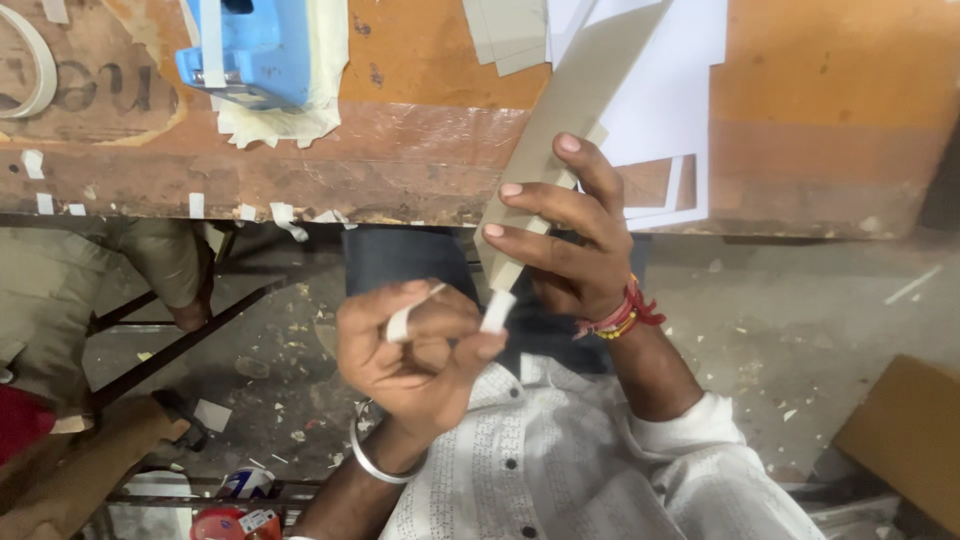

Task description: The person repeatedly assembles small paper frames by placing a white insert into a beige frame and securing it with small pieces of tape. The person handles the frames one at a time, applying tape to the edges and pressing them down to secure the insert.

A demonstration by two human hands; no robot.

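A worn wooden table (800, 150) carries a blue tape dispenser (245, 45) and white sheets (670, 90). The right hand (570, 240) grips a long grey card strip (570, 110) (slanting over the table's edge). The left hand (415, 350) pinches white tape pieces (497, 311) at the strip's lower end.

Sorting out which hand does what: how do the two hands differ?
The left hand pinches a small white tape piece, fingers curled; the right hand holds a long grey card strip, fingers spread. Left wears a silver bangle; right, red thread. Both are bare.
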